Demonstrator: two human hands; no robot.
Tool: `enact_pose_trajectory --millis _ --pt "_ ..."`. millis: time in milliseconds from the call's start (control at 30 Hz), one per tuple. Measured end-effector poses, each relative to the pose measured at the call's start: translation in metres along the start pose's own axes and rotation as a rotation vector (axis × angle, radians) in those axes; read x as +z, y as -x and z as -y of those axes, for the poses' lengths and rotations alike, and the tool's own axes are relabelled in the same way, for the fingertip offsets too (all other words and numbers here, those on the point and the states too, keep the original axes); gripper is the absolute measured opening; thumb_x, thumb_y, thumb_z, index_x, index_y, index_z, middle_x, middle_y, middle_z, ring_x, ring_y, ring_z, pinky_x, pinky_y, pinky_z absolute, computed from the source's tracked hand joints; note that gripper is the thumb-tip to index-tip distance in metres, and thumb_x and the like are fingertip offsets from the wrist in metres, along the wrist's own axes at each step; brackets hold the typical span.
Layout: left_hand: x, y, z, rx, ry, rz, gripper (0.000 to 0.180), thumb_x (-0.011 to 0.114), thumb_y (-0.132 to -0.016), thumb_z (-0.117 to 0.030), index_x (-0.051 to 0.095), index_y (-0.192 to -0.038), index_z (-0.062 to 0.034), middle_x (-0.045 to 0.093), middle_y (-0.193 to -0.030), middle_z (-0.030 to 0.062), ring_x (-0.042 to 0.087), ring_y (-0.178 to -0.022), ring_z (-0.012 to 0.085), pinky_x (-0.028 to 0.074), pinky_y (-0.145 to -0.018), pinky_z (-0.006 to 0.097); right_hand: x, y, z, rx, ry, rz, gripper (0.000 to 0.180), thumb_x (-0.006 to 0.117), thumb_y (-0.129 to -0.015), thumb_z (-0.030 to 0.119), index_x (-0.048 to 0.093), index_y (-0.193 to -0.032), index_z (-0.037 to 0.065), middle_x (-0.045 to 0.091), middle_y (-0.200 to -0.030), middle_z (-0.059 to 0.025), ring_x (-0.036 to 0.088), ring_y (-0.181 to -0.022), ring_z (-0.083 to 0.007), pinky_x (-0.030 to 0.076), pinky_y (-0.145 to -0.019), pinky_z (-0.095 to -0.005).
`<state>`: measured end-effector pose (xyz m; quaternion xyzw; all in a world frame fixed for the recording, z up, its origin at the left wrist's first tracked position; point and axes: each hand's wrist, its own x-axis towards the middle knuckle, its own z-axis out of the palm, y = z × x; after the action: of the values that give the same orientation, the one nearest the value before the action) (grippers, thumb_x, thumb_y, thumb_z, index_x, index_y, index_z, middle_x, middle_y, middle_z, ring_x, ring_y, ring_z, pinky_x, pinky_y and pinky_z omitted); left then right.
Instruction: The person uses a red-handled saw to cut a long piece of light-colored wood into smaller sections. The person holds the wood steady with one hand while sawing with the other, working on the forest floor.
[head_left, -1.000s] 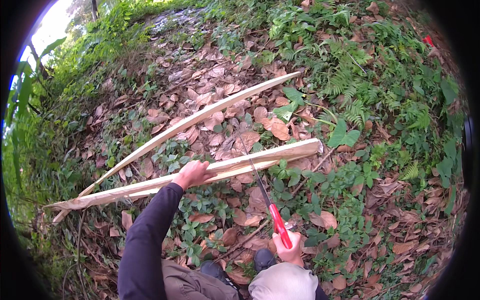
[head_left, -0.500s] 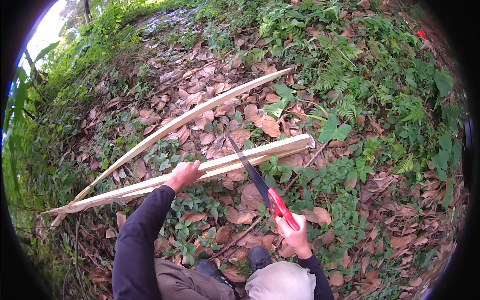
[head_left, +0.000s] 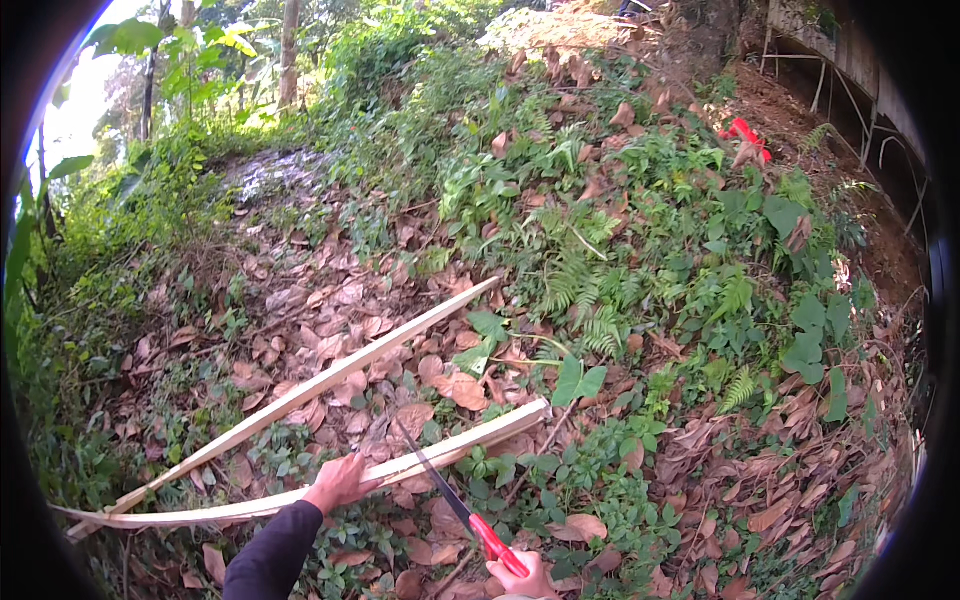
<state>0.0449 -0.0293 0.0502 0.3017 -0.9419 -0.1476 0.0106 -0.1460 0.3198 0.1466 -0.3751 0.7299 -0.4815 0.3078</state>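
Observation:
My left hand is closed around a long pale wooden board, which slants from the lower left up to the right over leaf litter. Farther right, a hand saw with a dark blade and red handle lies across this board. Its handle is gripped in my right hand, partly cut off by the lower edge. Whether the teeth bite into the wood cannot be made out. Beyond my left hand, a second pale wooden strip stretches up to the right; its near end meets the first board at the far left.
Dry brown leaves, ferns and low green plants cover the sloping ground. A red object sits higher up the slope. At the upper right stand a tree trunk and a pale wall-like structure.
My view has tilted upward, so the hands and wood appear lower and more of the slope shows. My left hand still holds the board, and the saw still crosses it.

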Motion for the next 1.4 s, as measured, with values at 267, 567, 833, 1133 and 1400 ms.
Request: enact_pose_trajectory --millis 267,567,833,1133,1400 --pt "0.015 0.022 -0.003 -0.01 -0.049 -0.016 0.06 0.054 -0.093 -0.06 0.057 -0.098 -0.0008 0.069 -0.077 0.0199 0.069 -0.07 0.0392 0.055 -0.061 0.048 0.005 0.002 -0.035 0.053 -0.19 0.001 0.015 0.072 -0.087 0.011 0.063 -0.082 0.0 0.054 -0.069 0.005 0.046 -0.062 -0.0042 0.038 -0.054 -0.0256" --pt "0.016 0.002 0.01 0.001 -0.029 -0.023 0.051 0.064 -0.09 -0.052 0.058 -0.09 -0.0016 0.065 -0.067 0.0209 0.067 -0.065 0.04 0.053 -0.058 0.049 -0.003 0.0 0.021 -0.166 -0.069 0.227 0.021 0.077 -0.09 0.02 0.065 -0.091 0.002 0.065 -0.069 -0.0005 0.063 -0.065 -0.0048 0.049 -0.059 -0.0232" --pt "0.012 0.003 0.015 -0.057 -0.011 0.043 0.055 0.058 -0.092 -0.058 0.058 -0.09 -0.0032 0.065 -0.067 0.0217 0.067 -0.068 0.042 0.053 -0.063 0.051 0.004 -0.016 -0.003 0.198 -0.229 0.013 0.039 0.07 -0.095 0.022 0.056 -0.063 0.006 0.05 -0.055 0.0056 0.041 -0.049 -0.0033 0.03 -0.047 -0.0257" --pt "0.02 0.007 0.026 0.002 0.003 -0.015 0.049 0.062 -0.092 -0.05 0.057 -0.087 -0.0013 0.064 -0.066 0.0219 0.067 -0.066 0.0406 0.054 -0.06 0.049 0.006 0.021 -0.002 0.193 -0.119 -0.056 0.024 0.07 -0.087 0.008 0.059 -0.066 0.002 0.049 -0.052 0.004 0.042 -0.049 -0.0038 0.031 -0.045 -0.0274" --pt "0.032 0.012 0.03 -0.01 0.056 -0.031 0.046 0.063 -0.093 -0.046 0.056 -0.088 -0.0013 0.064 -0.067 0.0222 0.065 -0.066 0.0436 0.053 -0.061 0.051 0.014 -0.006 0.004 0.113 -0.078 -0.034 0.022 0.069 -0.086 0.006 0.058 -0.067 0.0 0.048 -0.05 -0.0004 0.046 -0.048 -0.0071 0.033 -0.047 -0.0302"
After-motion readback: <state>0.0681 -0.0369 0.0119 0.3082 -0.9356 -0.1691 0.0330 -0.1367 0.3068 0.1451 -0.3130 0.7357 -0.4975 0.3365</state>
